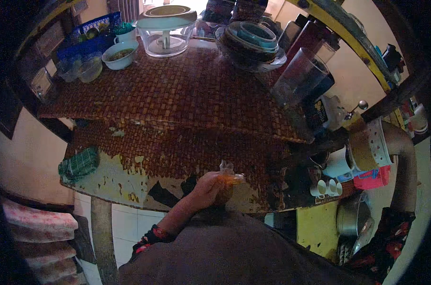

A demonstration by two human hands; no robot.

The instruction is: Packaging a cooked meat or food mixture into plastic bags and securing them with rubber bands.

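My left hand [209, 188] is closed around a small clear plastic bag [231, 178] with something orange in it. It is held over the worn front edge of the lower shelf [130, 178], close to my body. At the far right my right forearm [405, 181] reaches up beside a patterned tub [368, 148]. My right hand is hard to make out there in the dark, partly behind the tub, so its grip is unclear. White cups [331, 188] and a pink-red plastic container [374, 178] stand near that arm.
On the woven-patterned upper shelf [165, 89] stand a lidded clear bowl [166, 39], stacked glass bowls [252, 46], a white bowl of food [120, 55] and a blue basket [90, 39]. A clear pitcher [297, 76] leans rightward in view. A green checked cloth [80, 164] lies lower left.
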